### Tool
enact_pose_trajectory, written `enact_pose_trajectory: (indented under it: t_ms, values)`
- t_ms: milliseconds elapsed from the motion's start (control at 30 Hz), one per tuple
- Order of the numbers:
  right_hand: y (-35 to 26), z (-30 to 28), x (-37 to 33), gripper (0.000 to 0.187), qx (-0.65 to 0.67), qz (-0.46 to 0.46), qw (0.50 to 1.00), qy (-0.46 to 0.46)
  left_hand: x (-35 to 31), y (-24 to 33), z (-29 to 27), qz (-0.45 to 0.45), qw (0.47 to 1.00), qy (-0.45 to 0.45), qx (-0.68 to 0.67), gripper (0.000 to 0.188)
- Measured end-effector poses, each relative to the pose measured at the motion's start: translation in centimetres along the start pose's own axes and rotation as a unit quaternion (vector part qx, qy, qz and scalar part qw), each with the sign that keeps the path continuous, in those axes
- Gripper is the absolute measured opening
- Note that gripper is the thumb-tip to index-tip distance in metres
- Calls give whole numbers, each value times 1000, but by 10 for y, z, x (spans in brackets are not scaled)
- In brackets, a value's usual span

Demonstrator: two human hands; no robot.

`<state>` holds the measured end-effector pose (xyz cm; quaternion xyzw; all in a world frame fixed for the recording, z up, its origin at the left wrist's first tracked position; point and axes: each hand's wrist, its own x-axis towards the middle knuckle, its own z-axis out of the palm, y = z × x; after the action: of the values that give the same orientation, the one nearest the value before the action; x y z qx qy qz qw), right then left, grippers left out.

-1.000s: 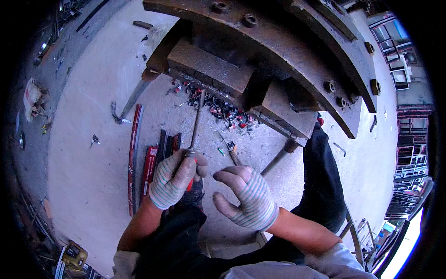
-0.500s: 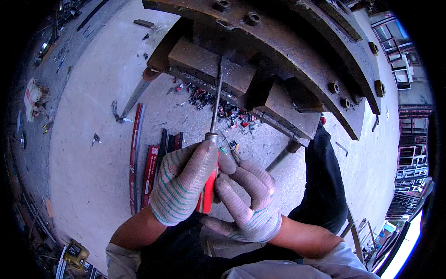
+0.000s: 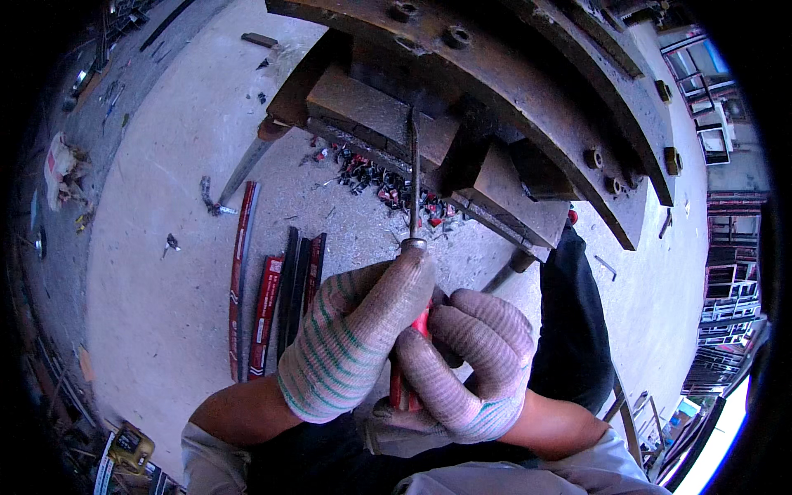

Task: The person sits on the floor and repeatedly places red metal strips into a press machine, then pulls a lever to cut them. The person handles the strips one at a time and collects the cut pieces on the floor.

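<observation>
A screwdriver (image 3: pixel 415 186) with a red handle points away from me, its thin metal shaft reaching up in front of the rusty steel machine (image 3: pixel 375 103). The tip looks slightly bent; whether it touches the metal I cannot tell. My left hand (image 3: pixel 351 342), in a striped knit glove, is closed round the upper handle, thumb laid along it below the metal collar. Gloved as well, my right hand (image 3: pixel 483 363) has its fingers curled against the lower handle from the right. Most of the handle is hidden between the two gloves.
Black and red scraps (image 3: pixel 375 183) litter the floor beneath the machine. Several red and black strips (image 3: pixel 266 318) lie left of my hands. A slanted machine leg (image 3: pixel 247 165) stands at the left. My dark-trousered leg (image 3: pixel 569 322) is at the right. Stacked frames (image 3: pixel 730 280) line the far right.
Both hands and the screwdriver have shifted right, and the shaft is now more upright in the picture. My right fingers have curled closer round the handle.
</observation>
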<state>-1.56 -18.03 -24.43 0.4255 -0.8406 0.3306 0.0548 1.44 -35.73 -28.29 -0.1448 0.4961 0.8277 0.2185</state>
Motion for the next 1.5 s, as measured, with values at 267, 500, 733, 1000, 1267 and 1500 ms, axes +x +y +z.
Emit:
enact_pose_trajectory:
  t_ms: [267, 500, 733, 1000, 1267, 1500]
  values:
    - [-4, -3, 17, 60, 10, 16, 997, -78, 10, -15, -13, 344, 887, -9, 307, 50]
    - [-10, 0, 27, 42, -12, 24, 999, 25, 21, -13, -2, 360, 895, -15, 264, 49]
    - [28, -13, 9, 28, 3, -10, 999, 31, 37, -5, 39, 115, 985, -50, -119, 51]
    - [22, -18, 6, 25, -12, 25, 998, 54, 50, -16, 54, 274, 960, 50, 24, 53]
    - [39, -13, 22, 43, -22, -49, 997, 61, 54, 1, 45, 113, 987, 35, -113, 53]
    - [18, -24, 7, 47, -22, 6, 999, 29, 37, -6, 45, 158, 987, 11, -13, 57]
